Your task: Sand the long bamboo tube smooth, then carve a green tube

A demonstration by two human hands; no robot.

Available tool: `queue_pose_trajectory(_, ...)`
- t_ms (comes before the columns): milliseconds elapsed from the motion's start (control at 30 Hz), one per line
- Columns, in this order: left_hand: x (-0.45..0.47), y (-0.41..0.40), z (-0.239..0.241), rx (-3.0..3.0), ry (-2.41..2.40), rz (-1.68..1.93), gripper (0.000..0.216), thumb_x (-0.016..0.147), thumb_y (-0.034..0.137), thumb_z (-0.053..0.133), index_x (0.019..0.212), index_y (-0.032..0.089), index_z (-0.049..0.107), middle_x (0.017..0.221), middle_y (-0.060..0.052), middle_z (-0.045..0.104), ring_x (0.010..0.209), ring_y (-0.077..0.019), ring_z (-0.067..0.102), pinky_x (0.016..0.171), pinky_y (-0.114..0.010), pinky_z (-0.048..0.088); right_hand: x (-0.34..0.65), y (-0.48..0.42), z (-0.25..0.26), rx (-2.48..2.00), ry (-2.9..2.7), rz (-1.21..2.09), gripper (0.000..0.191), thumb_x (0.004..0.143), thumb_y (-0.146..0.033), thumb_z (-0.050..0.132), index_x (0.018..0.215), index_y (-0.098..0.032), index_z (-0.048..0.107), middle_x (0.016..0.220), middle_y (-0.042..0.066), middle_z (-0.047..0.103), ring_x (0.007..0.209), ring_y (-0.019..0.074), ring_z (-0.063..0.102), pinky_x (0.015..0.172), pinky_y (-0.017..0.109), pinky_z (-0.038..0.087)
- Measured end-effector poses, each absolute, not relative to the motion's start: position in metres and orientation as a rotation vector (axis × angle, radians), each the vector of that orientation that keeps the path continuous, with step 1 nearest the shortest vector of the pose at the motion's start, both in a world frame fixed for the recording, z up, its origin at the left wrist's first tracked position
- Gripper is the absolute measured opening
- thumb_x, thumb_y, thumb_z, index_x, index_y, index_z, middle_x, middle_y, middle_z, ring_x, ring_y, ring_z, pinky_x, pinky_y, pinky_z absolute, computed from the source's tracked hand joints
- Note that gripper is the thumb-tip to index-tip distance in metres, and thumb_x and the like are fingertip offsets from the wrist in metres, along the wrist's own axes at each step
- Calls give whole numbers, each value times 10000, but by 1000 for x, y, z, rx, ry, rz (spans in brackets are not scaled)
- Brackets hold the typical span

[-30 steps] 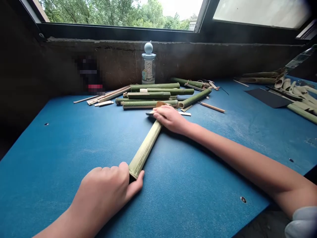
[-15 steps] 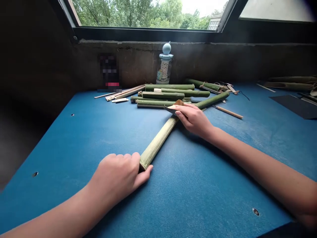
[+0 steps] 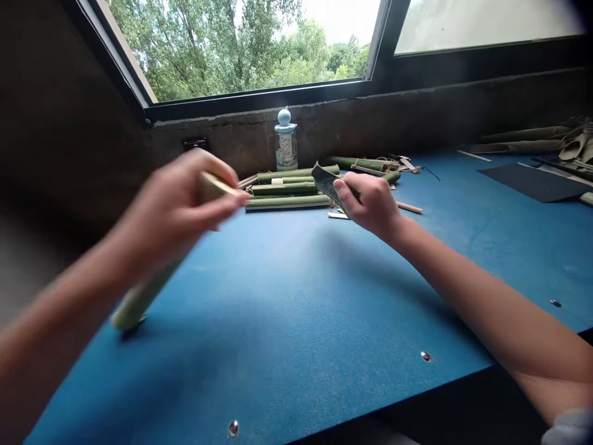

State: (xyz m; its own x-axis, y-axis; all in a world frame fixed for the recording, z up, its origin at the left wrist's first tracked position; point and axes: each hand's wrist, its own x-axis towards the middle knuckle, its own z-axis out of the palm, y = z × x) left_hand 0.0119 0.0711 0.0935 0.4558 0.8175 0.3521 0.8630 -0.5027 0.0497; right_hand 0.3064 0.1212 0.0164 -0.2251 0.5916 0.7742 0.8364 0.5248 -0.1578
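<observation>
My left hand (image 3: 173,201), blurred by motion, is wrapped round the upper end of a pale green bamboo tube (image 3: 144,295). The tube leans steeply, its lower end on or just above the blue tabletop at the left; my wrist and forearm cover much of its length. Over the middle of the table, my right hand (image 3: 370,201) grips a bent piece of dark sandpaper (image 3: 325,183) between thumb and fingers. The sandpaper is apart from the tube.
Several green bamboo tubes (image 3: 291,201) lie across the back of the blue table (image 3: 306,315). Behind them stands a blue-topped clear jar (image 3: 286,148). A thin wooden stick (image 3: 409,207) lies past my right hand. At the right are a black sheet (image 3: 532,181) and split bamboo (image 3: 519,147).
My left hand has risen and moved left, swinging the bamboo tube from lying across the table to a steep lean. My right hand with the sandpaper has come off the tube. The view has shifted.
</observation>
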Motion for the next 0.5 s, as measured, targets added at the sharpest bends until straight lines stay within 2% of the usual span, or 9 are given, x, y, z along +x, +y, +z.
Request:
queue_pose_trajectory(67,49,81,71,-2650,-1381,-352,377,960,412,522,1206,128,565,948,-29,673,796,-159,662,680,-293,545,304,120,13,-1130,-2048,-462,389,1002,-378,346,710,-211,541,685,58,625,684,203,608,704,331,442)
queue_pose_trajectory(167,98,93,34,-2720,-1229,-187,451,936,399,522,1296,129,495,1068,-56,699,923,-179,689,689,-239,504,307,125,5,-1143,-2164,-475,369,1007,-351,344,942,-169,657,971,126,738,927,258,685,867,381,481)
queue_pose_trajectory(233,112,98,19,-2712,-1184,-126,413,990,339,330,1300,129,506,1147,-52,680,1012,-172,673,749,-226,481,310,131,-2,-1202,-2231,-445,386,1011,-337,350,1080,-133,670,1148,156,716,1077,279,668,938,403,486)
queue_pose_trajectory(300,103,98,16,-2679,-1189,-69,467,1003,321,212,1303,137,519,1153,-46,677,1038,-168,660,796,-241,468,314,138,-9,-1233,-2334,-410,403,1011,-309,356,1147,-96,670,1222,171,686,1176,284,631,1003,410,476)
queue_pose_trajectory(433,28,75,27,-2578,-1288,53,462,985,430,324,1258,154,575,1093,-63,687,963,-210,664,770,-287,466,315,145,-21,-1225,-2467,-302,423,1004,-268,368,1226,-50,653,1275,181,655,1275,296,562,1089,425,429)
queue_pose_trajectory(500,-23,51,30,-2524,-1362,138,431,940,489,416,1071,165,669,867,-50,696,757,-217,667,644,-283,447,312,146,-27,-1233,-2453,-164,423,1000,-277,377,1247,-70,650,1299,163,645,1277,299,559,1083,442,434)
